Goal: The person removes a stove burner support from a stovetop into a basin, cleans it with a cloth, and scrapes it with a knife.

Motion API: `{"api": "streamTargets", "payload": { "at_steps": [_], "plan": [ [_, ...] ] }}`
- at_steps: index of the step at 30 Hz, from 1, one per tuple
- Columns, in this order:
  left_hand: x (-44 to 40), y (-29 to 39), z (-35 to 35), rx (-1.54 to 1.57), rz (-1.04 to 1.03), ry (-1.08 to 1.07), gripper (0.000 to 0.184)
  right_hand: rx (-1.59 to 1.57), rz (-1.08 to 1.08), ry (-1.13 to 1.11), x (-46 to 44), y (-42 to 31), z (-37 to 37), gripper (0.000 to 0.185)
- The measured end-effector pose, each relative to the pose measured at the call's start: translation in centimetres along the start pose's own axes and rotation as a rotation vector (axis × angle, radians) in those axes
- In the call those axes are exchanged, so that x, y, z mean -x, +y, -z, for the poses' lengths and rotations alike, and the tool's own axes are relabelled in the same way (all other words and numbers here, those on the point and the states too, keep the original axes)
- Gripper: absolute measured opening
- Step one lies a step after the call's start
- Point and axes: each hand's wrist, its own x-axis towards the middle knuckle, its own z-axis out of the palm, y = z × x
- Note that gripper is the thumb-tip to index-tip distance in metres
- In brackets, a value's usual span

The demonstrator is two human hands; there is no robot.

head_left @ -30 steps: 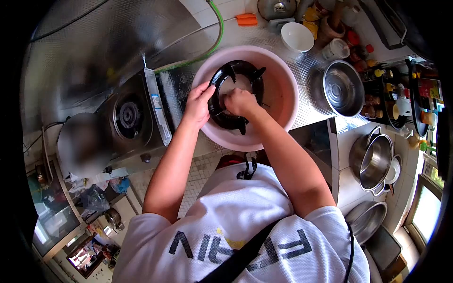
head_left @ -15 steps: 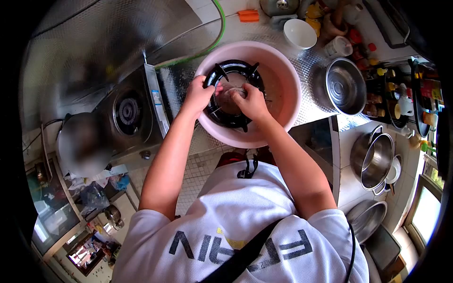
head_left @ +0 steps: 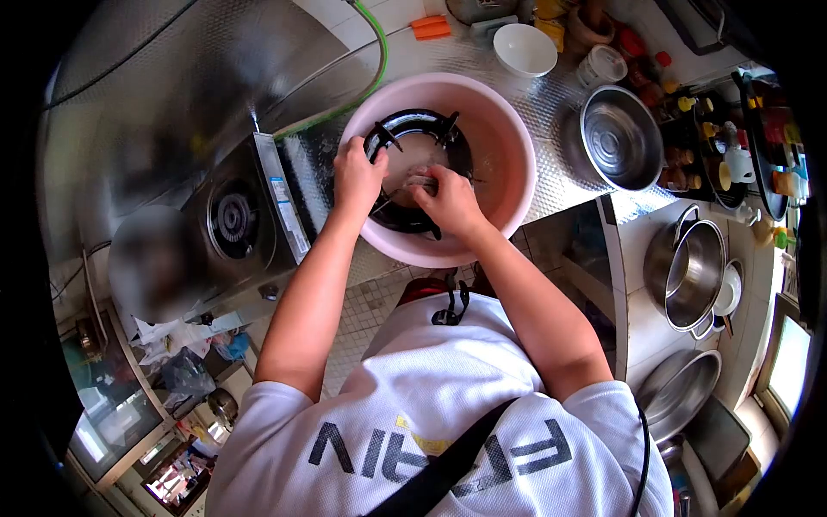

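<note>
A black gas-stove pot stand (head_left: 405, 123), a ring with prongs, sits tilted inside a pink plastic basin (head_left: 514, 129) with cloudy water in it. My left hand (head_left: 359, 177) is closed around the ring's left side. In my right hand (head_left: 450, 202) is a crumpled grey scrubber (head_left: 419, 181), partly covered by the fingers; it is near the middle of the ring. Whether the scrubber touches the metal cannot be made out.
Left of the basin is a gas stove (head_left: 233, 220). On the counter to the right stand a steel bowl (head_left: 620, 142) and a white bowl (head_left: 525, 50). A green hose (head_left: 381, 60) runs behind. A steel pot (head_left: 689, 271) stands farther right.
My right hand with the scrubber has shifted slightly toward the ring's near side. My left hand has turned a little on the rim. The whole view has shifted slightly.
</note>
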Motion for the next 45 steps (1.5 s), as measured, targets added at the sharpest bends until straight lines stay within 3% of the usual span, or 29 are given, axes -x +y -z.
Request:
{"api": "streamTargets", "payload": {
  "at_steps": [1, 4, 7, 10, 12, 15, 32, 35, 38, 40, 42, 45],
  "plan": [
    [0.0, 0.1, 0.1, -0.006, 0.029, -0.024, 0.024, 0.02, 0.006, -0.003, 0.0, 0.0, 0.1, 0.039],
    [-0.9, -1.9, -0.4, -0.232, -0.2, 0.071, 0.027, 0.029, -0.013, 0.005, 0.0, -0.6, 1.0, 0.036],
    [-1.1, -2.4, 0.4, -0.172, -0.22, -0.068, 0.029, -0.079, -0.124, 0.057, 0.2, -1.1, 1.7, 0.034],
    [-1.9, -3.0, 2.3, 0.422, -0.085, -0.467, 0.038, -0.288, -0.255, 0.143, -0.3, 0.4, 1.8, 0.028],
    [-1.8, -2.9, 3.0, 0.569, -0.061, -0.565, 0.038, -0.487, -0.344, 0.226, -0.5, 1.2, 2.3, 0.025],
    [-2.0, -2.9, 3.6, 0.68, -0.051, -0.667, 0.042, -0.527, -0.35, 0.245, -0.4, 0.8, 3.6, 0.019],
    [-2.3, -3.5, 3.3, 0.685, -0.031, -0.656, 0.039, -0.407, -0.337, 0.206, 0.1, 0.1, 4.7, 0.019],
    [-1.8, -2.4, 3.4, 0.652, 0.039, -0.622, 0.037, -0.462, -0.272, 0.147, -0.1, -0.2, 3.7, 0.025],
    [-1.4, -1.4, 3.5, 0.66, 0.139, -0.624, 0.037, -0.281, -0.101, 0.038, -1.0, 0.6, -0.1, 0.02],
    [-1.9, -2.3, 3.1, 0.629, 0.125, -0.649, 0.041, -0.099, 0.191, 0.181, -1.7, 0.2, -2.9, 0.02],
    [-1.6, -2.2, 3.0, 0.708, 0.15, -0.639, 0.038, -0.303, 0.003, 0.072, -2.3, -0.9, -3.8, 0.022],
    [-1.8, -3.0, 2.9, 0.663, 0.116, -0.606, 0.033, -0.199, 0.058, -0.085, -2.5, 1.2, -5.3, 0.025]
  ]
}}
